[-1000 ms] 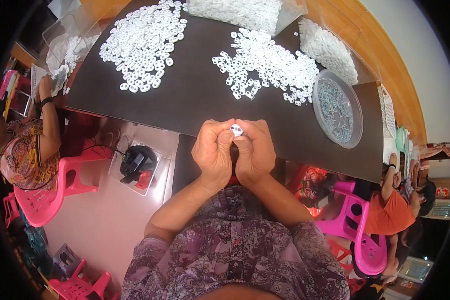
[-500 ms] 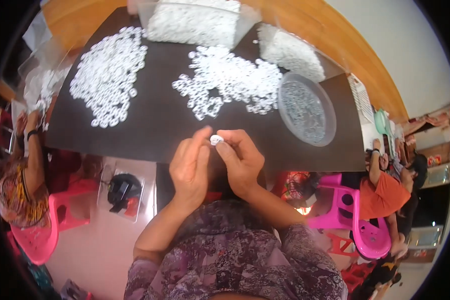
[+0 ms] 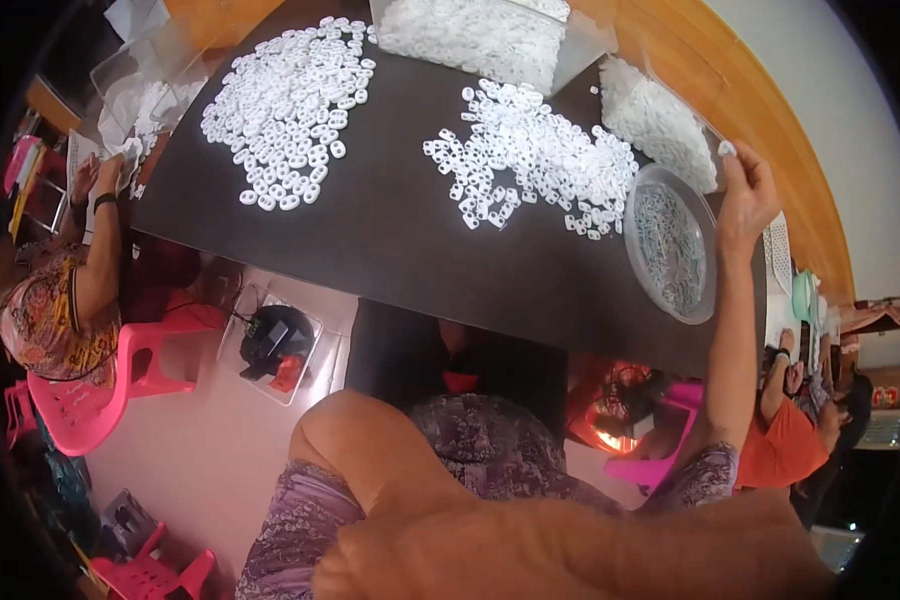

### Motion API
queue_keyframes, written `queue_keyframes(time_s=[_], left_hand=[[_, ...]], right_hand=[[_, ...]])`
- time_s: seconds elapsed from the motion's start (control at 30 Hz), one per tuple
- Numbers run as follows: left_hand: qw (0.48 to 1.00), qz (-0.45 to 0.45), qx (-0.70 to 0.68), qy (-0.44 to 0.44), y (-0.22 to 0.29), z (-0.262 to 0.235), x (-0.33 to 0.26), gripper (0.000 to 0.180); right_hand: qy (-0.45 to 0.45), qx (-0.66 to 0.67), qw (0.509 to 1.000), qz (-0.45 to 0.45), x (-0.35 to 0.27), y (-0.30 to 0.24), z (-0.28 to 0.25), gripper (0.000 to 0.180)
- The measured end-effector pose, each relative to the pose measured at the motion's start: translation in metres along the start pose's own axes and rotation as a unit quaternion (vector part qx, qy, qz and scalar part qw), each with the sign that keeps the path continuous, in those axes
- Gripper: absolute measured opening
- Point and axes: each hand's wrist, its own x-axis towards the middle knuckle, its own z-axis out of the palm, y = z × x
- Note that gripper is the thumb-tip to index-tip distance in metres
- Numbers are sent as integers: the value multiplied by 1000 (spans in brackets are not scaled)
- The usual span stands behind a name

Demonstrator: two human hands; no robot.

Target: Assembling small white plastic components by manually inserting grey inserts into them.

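Observation:
My right hand is raised at the right, beyond the round tub and beside the right-hand clear bin. Its thumb and fingers are closed on a small white plastic piece, held at the fingertips. My left arm is folded up, and my left hand shows large and blurred along the lower edge, close to the camera; its fingers cannot be made out. Below my right hand stands a round clear tub of small thin metal parts. In mid-table lies a pile of small white holed pieces.
Another pile of white oval two-holed pieces covers the table's left part. Clear bins of white pieces line the far side. A person works at the left, another at the right. A pink chair stands at left.
My hands have parted from their shared hold on the small white piece. The right moved far right with a white piece; the left came up close to the camera. The view shifted.

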Motion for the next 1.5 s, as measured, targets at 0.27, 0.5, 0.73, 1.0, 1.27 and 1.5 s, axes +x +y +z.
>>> queue_keyframes(time_s=[0.27,0.5,0.73,1.0,1.27,1.5], left_hand=[[1000,3,12,-3,-9,-11,28,45],[1000,16,17,-8,-10,-22,27,48],[999,19,-14,-29,-9,-20,14,51],[998,23,-37,-55,-9,-30,15,56],[997,12,-71,-30,-28,-49,29,62],[975,-166,-85,121,-71,-70,8,46]], right_hand=[[-66,-328,942,-29,93,57,14,22],[-126,-361,922,-60,82,63,29,23],[-208,-132,954,-173,-32,-22,49,11],[-312,-103,931,-160,-88,-29,70,13],[-313,-218,900,-211,-103,-17,90,8],[-254,-238,913,-215,-112,-22,92,10]])
